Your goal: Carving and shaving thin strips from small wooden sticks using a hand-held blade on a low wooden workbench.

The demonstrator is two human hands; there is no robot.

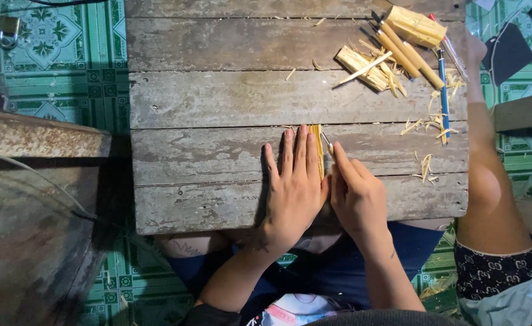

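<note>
While the left hand (295, 184) lies flat with fingers spread and pressed down, it pins a thin yellow bamboo strip (318, 151) against the weathered plank counter (218, 96). Just beside it, the right hand (355, 196) is curled around a small carving tool (327, 143), whose metal tip touches the strip's right edge near its far end. Both hands sit close to the counter's near edge, over the two nearest planks. Left of them the planks run bare to the counter's left edge, giving wide open room. Far right, near the back corner, lie cut bamboo pieces (362, 66), wooden-handled tools (408, 54) and a blue pen (443, 90), with pale shavings (426, 163) scattered toward the right edge. Another person's bare leg (489, 181) lies alongside that edge, over green patterned floor tiles (55, 54).
</note>
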